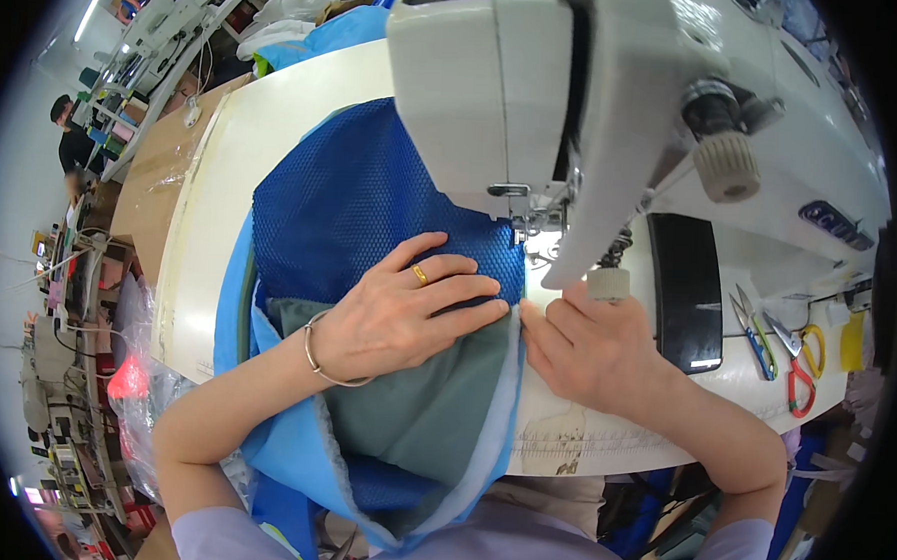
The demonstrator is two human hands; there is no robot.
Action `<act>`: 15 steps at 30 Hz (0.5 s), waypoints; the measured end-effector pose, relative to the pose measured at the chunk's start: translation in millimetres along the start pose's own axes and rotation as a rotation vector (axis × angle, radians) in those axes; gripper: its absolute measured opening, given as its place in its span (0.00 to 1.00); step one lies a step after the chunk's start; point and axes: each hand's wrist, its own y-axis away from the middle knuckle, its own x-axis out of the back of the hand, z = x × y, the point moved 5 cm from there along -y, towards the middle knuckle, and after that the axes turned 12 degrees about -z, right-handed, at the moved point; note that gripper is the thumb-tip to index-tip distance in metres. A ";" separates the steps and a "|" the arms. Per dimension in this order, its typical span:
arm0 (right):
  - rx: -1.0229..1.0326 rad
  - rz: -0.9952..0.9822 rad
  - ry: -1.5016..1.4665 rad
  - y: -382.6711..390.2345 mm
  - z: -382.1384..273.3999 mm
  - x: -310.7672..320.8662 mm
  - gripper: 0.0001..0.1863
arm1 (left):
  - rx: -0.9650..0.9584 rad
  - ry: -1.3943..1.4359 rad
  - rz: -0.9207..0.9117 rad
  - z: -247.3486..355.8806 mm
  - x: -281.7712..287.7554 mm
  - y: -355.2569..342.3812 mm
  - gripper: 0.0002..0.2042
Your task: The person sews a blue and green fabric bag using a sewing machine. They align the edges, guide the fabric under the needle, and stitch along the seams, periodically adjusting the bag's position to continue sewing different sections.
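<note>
A blue mesh fabric piece (pixel 342 195) lies on the white sewing table, its right edge under the needle and presser foot of a sewing machine (pixel 457 90). Layered with it are grey-green lining (pixel 413 409) and light blue fabric with a pale padded edge (pixel 493 412), hanging over the table's front. My left hand (pixel 397 318), wearing a ring and a bracelet, rests spread on the mesh and lining, left of the needle. Curled at the fabric's right edge, just in front of the presser foot, my right hand (pixel 591 346) pinches that edge; its fingertips are partly hidden.
Right of my right hand lie a black phone-like slab (pixel 686 290), thread snips (pixel 754 333) and scissors with red and yellow handles (pixel 795 360). Cardboard (pixel 174 158) borders the table's left. A person (pixel 76 149) stands far left near other machines.
</note>
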 end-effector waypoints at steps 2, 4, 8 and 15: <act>0.013 -0.054 0.010 0.4 -0.3 0.1 0.18 | -0.007 -0.011 0.000 -1.5 -1.0 0.2 0.25; 0.008 -0.045 -0.010 -0.9 -0.5 1.8 0.18 | -0.016 -0.012 0.004 -2.6 1.4 -0.8 0.24; -0.031 -0.040 -0.052 -3.4 3.2 1.9 0.18 | -0.072 -0.054 0.055 -7.7 3.5 -4.9 0.18; -0.094 -0.034 0.042 -6.6 13.2 -6.4 0.19 | -0.092 -0.089 0.026 -34.5 -3.4 -13.6 0.21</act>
